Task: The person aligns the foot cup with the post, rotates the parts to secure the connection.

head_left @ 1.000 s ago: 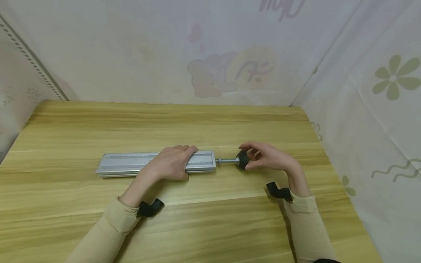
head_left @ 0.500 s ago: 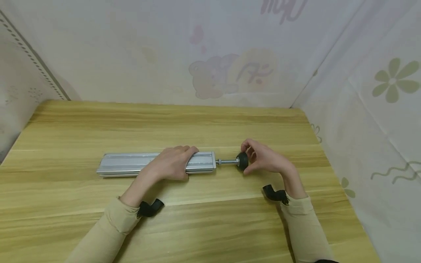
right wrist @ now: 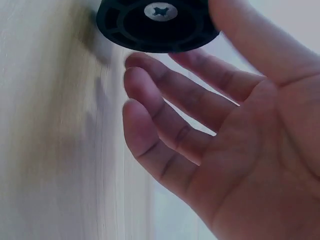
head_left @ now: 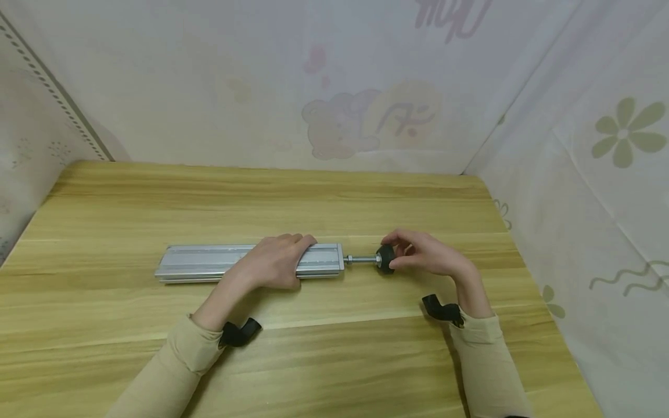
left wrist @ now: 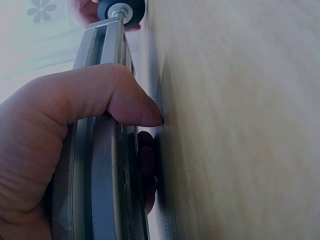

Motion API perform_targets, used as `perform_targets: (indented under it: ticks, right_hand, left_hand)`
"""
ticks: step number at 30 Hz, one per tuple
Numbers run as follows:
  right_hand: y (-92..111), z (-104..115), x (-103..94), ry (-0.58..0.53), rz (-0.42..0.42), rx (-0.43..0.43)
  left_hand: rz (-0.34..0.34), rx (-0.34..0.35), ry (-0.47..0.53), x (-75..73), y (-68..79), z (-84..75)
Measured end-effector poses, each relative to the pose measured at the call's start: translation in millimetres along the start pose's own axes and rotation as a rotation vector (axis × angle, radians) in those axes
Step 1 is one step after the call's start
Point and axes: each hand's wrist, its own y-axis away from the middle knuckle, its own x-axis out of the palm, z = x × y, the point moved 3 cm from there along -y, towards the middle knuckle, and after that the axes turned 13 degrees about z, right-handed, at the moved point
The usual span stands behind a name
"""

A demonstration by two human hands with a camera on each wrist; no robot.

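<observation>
A silver aluminium profile [head_left: 198, 262] lies lengthwise on the table, a threaded rod [head_left: 362, 259] with a nut sticking out of its right end. My left hand [head_left: 272, 261] grips the profile from above near its right half; in the left wrist view, the thumb [left wrist: 135, 102] bends over the near side and fingertips show underneath. At the rod's outer end is a black levelling foot [head_left: 385, 259]. Thumb and index finger of my right hand [head_left: 431, 253] pinch its rim. The right wrist view shows the foot's ribbed underside [right wrist: 135, 32] with a cross-head screw, other fingers curving loosely below.
The wood-grain table [head_left: 334, 360] ends at the back against a pale patterned cloth [head_left: 235, 104], which also rises along both sides. Black curved pieces [head_left: 240, 332] stick out from both sleeve cuffs.
My right hand shifted left and turned around the foot's rim, then turned back to the right, with thumb and index finger changing position on it. My left hand stays on the profile.
</observation>
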Motion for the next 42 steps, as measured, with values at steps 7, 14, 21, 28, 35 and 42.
perform_targets:
  ticks: [7,14,21,28,35,42]
  right_hand:
    - [-3.1,6.7,3.5,-0.128,0.016,-0.005]
    - [-7.1,5.9,4.8,-0.073,-0.018,0.019]
    - [-3.4,1.9,2.8,-0.035,-0.026,0.017]
    - [0.4,1.6,0.5,0.017,0.004,-0.008]
    - [0.9,1.6,1.0,-0.04,0.003,0.003]
    - [-6.6,5.0,5.5,-0.093,0.005,-0.007]
  left_hand:
    - [0.006,-0.002,-0.004,0.5,0.1,0.4]
    - [0.003,0.0,-0.005,-1.1,1.5,-0.9]
    - [0.005,-0.005,0.002,-1.5,1.9,-2.2]
    - [0.006,-0.008,-0.002,-1.2,1.9,-1.6]
    - [0.008,-0.006,0.004,-0.7,1.7,-1.1]
    - [0.006,-0.003,0.003,-0.8,0.9,-0.8]
